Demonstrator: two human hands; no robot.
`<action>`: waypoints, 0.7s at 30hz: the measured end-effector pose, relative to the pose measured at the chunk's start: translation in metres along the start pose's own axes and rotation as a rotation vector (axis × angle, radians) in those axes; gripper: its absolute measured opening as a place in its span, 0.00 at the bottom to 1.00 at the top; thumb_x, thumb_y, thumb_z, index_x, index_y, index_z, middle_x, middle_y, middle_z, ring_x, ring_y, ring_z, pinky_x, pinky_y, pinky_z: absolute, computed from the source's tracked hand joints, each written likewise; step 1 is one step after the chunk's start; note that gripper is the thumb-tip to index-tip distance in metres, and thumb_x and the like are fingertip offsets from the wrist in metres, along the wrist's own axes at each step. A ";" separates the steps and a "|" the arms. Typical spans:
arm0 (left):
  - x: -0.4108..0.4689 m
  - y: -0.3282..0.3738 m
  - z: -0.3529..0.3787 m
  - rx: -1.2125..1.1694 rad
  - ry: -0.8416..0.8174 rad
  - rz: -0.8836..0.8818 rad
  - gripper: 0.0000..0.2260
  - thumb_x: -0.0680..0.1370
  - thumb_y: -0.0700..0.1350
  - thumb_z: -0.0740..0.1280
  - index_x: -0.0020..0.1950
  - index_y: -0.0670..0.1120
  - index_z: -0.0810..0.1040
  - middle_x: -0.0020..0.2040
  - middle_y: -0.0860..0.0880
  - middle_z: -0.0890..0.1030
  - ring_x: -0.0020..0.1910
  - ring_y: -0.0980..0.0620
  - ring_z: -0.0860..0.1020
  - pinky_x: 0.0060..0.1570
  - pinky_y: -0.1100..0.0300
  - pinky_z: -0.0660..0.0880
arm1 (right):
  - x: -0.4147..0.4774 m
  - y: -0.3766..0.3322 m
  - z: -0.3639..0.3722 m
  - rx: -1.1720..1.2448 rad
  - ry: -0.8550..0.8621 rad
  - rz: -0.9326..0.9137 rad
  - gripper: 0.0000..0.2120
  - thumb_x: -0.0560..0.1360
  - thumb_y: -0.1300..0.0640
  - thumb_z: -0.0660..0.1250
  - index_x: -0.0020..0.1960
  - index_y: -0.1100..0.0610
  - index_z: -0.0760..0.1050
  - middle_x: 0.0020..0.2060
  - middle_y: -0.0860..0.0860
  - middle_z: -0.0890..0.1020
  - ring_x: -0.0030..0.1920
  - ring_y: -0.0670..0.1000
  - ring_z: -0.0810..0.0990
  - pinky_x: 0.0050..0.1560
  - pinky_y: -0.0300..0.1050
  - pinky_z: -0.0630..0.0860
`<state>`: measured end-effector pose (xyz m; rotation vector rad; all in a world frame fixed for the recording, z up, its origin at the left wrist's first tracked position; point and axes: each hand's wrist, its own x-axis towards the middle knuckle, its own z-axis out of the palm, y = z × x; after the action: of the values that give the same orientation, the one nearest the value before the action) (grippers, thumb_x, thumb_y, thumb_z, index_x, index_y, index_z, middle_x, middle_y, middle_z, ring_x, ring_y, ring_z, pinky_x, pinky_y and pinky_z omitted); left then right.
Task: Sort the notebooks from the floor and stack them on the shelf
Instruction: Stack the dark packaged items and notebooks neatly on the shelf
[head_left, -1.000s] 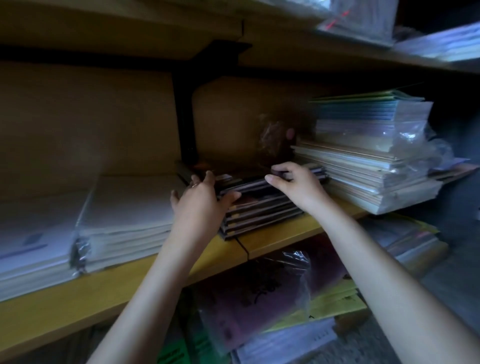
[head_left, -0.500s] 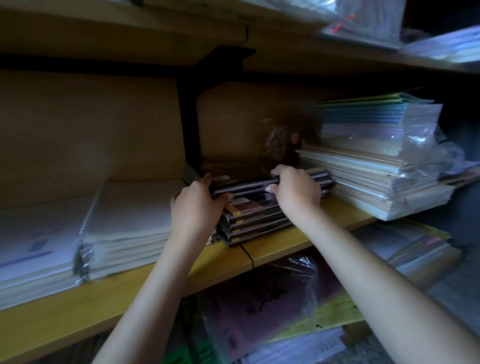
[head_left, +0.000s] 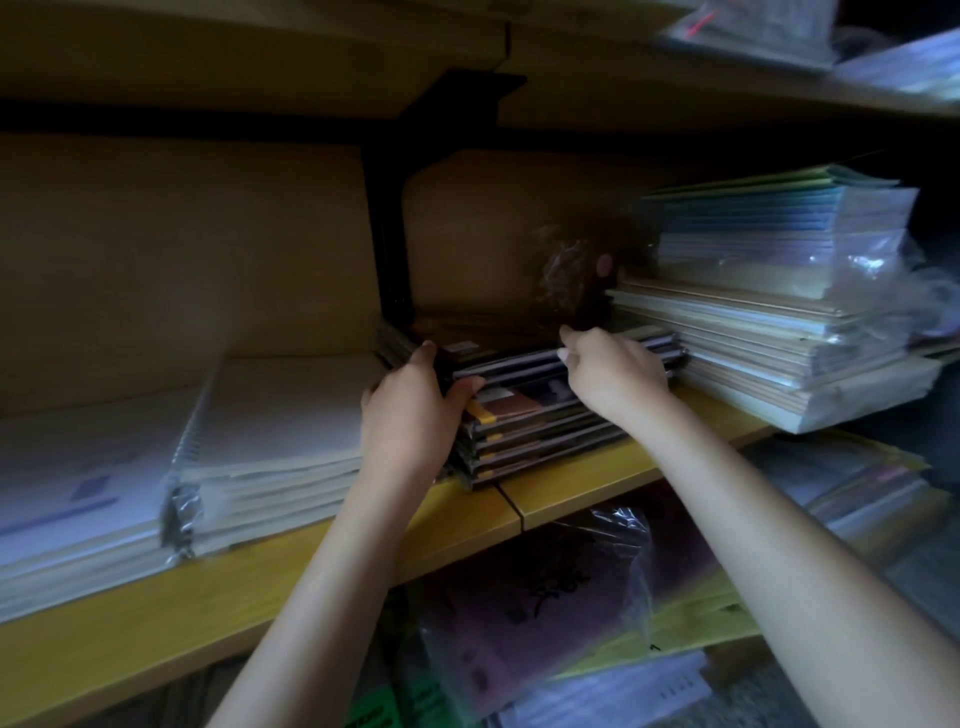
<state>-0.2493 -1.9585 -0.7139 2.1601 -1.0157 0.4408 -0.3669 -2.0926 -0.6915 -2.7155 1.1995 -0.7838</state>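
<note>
A stack of dark-covered notebooks (head_left: 535, 431) lies on the yellow wooden shelf (head_left: 582, 483), in the middle. My left hand (head_left: 410, 410) grips the stack's left front corner, thumb across the top notebooks. My right hand (head_left: 613, 374) rests on the top notebooks at the right, fingers curled over their front edge. The upper few notebooks sit skewed against the lower ones. The back of the stack is dark and hard to make out.
Left of the stack lie white spiral-bound pads in plastic wrap (head_left: 270, 431). To the right stands a taller pile of wrapped pale books (head_left: 779, 312). A black bracket (head_left: 389, 234) rises behind. Below the shelf lie bagged pink and yellow booklets (head_left: 545, 613).
Both hands have closed in on the dark stack's top notebooks. The right hand slid from the stack's right end toward the middle and back; the left took hold of the corner.
</note>
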 end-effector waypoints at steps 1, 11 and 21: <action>0.001 0.001 0.001 -0.004 -0.006 -0.008 0.30 0.77 0.58 0.63 0.74 0.45 0.61 0.59 0.43 0.80 0.57 0.42 0.77 0.56 0.47 0.73 | 0.002 -0.001 0.004 -0.025 0.030 0.025 0.18 0.82 0.58 0.54 0.70 0.48 0.66 0.62 0.54 0.76 0.62 0.58 0.74 0.46 0.46 0.67; -0.002 0.001 -0.008 -0.228 -0.270 -0.074 0.32 0.78 0.62 0.56 0.76 0.46 0.56 0.70 0.45 0.71 0.65 0.45 0.72 0.60 0.51 0.72 | -0.003 -0.001 0.013 -0.022 0.163 0.054 0.18 0.82 0.53 0.53 0.71 0.52 0.64 0.60 0.56 0.77 0.58 0.58 0.77 0.42 0.45 0.66; 0.100 -0.041 0.063 -0.940 -0.237 -0.500 0.35 0.66 0.55 0.65 0.73 0.54 0.62 0.72 0.46 0.66 0.68 0.42 0.69 0.65 0.44 0.69 | -0.014 -0.003 0.017 -0.056 0.138 0.001 0.23 0.81 0.50 0.49 0.75 0.52 0.55 0.67 0.55 0.71 0.59 0.58 0.76 0.45 0.45 0.70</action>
<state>-0.1532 -2.0389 -0.7208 1.5093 -0.5690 -0.4661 -0.3648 -2.0826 -0.7112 -2.7441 1.2675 -0.9670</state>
